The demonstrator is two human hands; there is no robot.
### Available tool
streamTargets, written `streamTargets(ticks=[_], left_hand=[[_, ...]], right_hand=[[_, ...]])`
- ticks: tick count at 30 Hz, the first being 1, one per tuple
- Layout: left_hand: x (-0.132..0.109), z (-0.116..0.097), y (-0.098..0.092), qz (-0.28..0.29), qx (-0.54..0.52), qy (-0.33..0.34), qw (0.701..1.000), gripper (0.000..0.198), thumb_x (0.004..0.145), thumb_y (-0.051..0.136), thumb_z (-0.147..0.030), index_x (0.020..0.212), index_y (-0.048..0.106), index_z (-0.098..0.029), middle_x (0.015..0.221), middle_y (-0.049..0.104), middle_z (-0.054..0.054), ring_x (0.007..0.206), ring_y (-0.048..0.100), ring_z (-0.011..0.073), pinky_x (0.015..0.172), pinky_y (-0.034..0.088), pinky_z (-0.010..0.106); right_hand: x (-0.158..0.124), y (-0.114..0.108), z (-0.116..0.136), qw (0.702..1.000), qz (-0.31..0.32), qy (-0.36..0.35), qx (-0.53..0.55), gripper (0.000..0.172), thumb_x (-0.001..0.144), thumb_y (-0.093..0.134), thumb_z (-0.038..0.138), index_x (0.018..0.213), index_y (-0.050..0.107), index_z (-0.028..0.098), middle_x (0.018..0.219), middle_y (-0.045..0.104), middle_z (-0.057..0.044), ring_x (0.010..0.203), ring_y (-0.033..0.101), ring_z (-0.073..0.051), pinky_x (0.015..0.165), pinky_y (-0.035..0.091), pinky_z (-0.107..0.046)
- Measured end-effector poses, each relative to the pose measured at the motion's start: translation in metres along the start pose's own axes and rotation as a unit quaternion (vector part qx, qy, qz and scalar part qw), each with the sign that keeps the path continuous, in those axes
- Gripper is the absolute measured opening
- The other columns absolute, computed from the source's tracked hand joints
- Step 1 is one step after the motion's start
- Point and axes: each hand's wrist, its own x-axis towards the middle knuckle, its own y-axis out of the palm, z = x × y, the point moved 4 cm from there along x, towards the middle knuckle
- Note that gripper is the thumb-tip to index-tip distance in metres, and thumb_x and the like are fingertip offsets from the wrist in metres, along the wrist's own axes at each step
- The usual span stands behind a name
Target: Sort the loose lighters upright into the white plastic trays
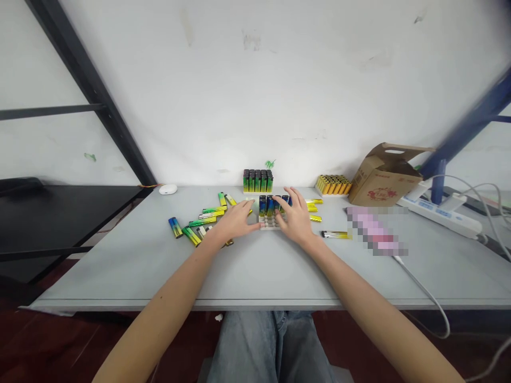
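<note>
A small white tray (266, 225) stands in the middle of the grey table (255, 266) with a row of blue-green lighters (268, 204) upright in it. My left hand (236, 221) lies flat at the tray's left side, fingers stretched out and touching its edge. My right hand (294, 214) rests on the tray's right side with fingers spread over the lighters. Neither hand grips anything that I can see. Several loose green-yellow lighters (202, 219) lie scattered left of my left hand. A few yellow lighters (315, 210) lie to the right.
A full tray of green lighters (257, 181) and a tray of yellow lighters (333, 184) stand by the wall. A cardboard box (381, 178), a power strip (443, 215) with cables, a pixelated pink object (373, 230) and a white earbud case (168, 189) are also here.
</note>
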Motion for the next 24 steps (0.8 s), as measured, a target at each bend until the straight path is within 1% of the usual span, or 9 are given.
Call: streamTargets(ticks=[2, 6, 8, 10, 13, 15, 17, 20, 24], left_hand=[[-0.002, 0.011, -0.012, -0.02, 0.005, -0.017, 1.0, 0.063, 0.083, 0.052, -0.059, 0.132, 0.049, -0.018, 0.131, 0.057, 0.013, 0.119, 0.054, 0.0322, 0.097, 0.045, 0.044], [-0.008, 0.032, -0.031, -0.066, -0.003, -0.105, 0.992, 0.034, 0.086, 0.045, -0.037, 0.111, 0.062, -0.021, 0.119, 0.065, 0.007, 0.105, 0.061, 0.0258, 0.092, 0.049, 0.039], [-0.013, 0.036, -0.037, -0.091, -0.003, -0.135, 0.987, 0.028, 0.084, 0.045, -0.031, 0.103, 0.064, -0.023, 0.113, 0.068, 0.004, 0.102, 0.063, 0.0244, 0.091, 0.05, 0.038], [-0.021, 0.037, -0.041, -0.093, 0.015, -0.16, 0.983, 0.027, 0.083, 0.045, -0.03, 0.101, 0.064, -0.025, 0.111, 0.069, 0.004, 0.102, 0.063, 0.0248, 0.09, 0.05, 0.038], [-0.037, 0.033, -0.045, -0.054, 0.073, -0.172, 0.981, 0.032, 0.083, 0.046, -0.037, 0.107, 0.063, -0.024, 0.117, 0.067, 0.006, 0.109, 0.061, 0.0286, 0.093, 0.049, 0.042], [-0.048, 0.03, -0.044, 0.008, 0.101, -0.156, 0.983, 0.045, 0.082, 0.049, -0.047, 0.117, 0.061, -0.022, 0.125, 0.064, 0.009, 0.119, 0.056, 0.032, 0.099, 0.045, 0.046], [-0.058, 0.027, -0.043, 0.058, 0.121, -0.13, 0.982, 0.058, 0.08, 0.052, -0.055, 0.125, 0.058, -0.019, 0.133, 0.059, 0.013, 0.128, 0.049, 0.0337, 0.107, 0.037, 0.049], [-0.069, 0.027, -0.041, 0.09, 0.128, -0.114, 0.981, 0.07, 0.079, 0.053, -0.063, 0.134, 0.052, -0.02, 0.144, 0.049, 0.012, 0.14, 0.035, 0.033, 0.115, 0.022, 0.053], [-0.07, 0.03, -0.036, 0.111, 0.117, -0.116, 0.98, 0.074, 0.077, 0.055, -0.064, 0.138, 0.048, -0.022, 0.146, 0.047, 0.011, 0.14, 0.035, 0.0307, 0.117, 0.017, 0.053]], right_hand=[[-0.001, -0.001, -0.003, 1.0, -0.001, 0.016, 0.015, 0.041, 0.087, 0.049, 0.023, 0.127, 0.057, 0.019, 0.143, 0.041, -0.014, 0.137, 0.032, -0.031, 0.111, 0.034, -0.051], [-0.001, -0.006, -0.012, 0.997, -0.031, 0.064, 0.041, 0.041, 0.087, 0.048, 0.026, 0.127, 0.054, 0.017, 0.136, 0.046, -0.016, 0.128, 0.041, -0.03, 0.108, 0.037, -0.05], [-0.001, -0.009, -0.017, 0.994, -0.051, 0.083, 0.047, 0.04, 0.087, 0.048, 0.026, 0.125, 0.054, 0.018, 0.134, 0.048, -0.016, 0.125, 0.043, -0.031, 0.106, 0.038, -0.051], [-0.001, -0.011, -0.021, 0.992, -0.061, 0.093, 0.054, 0.038, 0.087, 0.048, 0.025, 0.124, 0.054, 0.018, 0.132, 0.049, -0.016, 0.122, 0.045, -0.031, 0.104, 0.039, -0.05], [-0.001, -0.012, -0.023, 0.991, -0.058, 0.103, 0.061, 0.036, 0.086, 0.049, 0.025, 0.121, 0.056, 0.017, 0.13, 0.05, -0.016, 0.121, 0.046, -0.03, 0.104, 0.039, -0.048], [-0.001, -0.011, -0.023, 0.991, -0.051, 0.106, 0.065, 0.036, 0.086, 0.049, 0.024, 0.12, 0.056, 0.016, 0.13, 0.05, -0.016, 0.12, 0.046, -0.03, 0.104, 0.039, -0.048], [-0.001, -0.011, -0.021, 0.991, -0.047, 0.104, 0.071, 0.035, 0.086, 0.049, 0.024, 0.119, 0.056, 0.017, 0.13, 0.05, -0.016, 0.12, 0.046, -0.03, 0.104, 0.039, -0.048], [-0.001, -0.01, -0.016, 0.99, -0.039, 0.101, 0.085, 0.034, 0.086, 0.049, 0.023, 0.118, 0.057, 0.017, 0.129, 0.05, -0.015, 0.12, 0.046, -0.03, 0.103, 0.04, -0.048], [-0.001, -0.008, -0.01, 0.989, -0.032, 0.102, 0.106, 0.033, 0.085, 0.05, 0.023, 0.117, 0.058, 0.017, 0.129, 0.05, -0.016, 0.12, 0.046, -0.03, 0.103, 0.04, -0.046]])
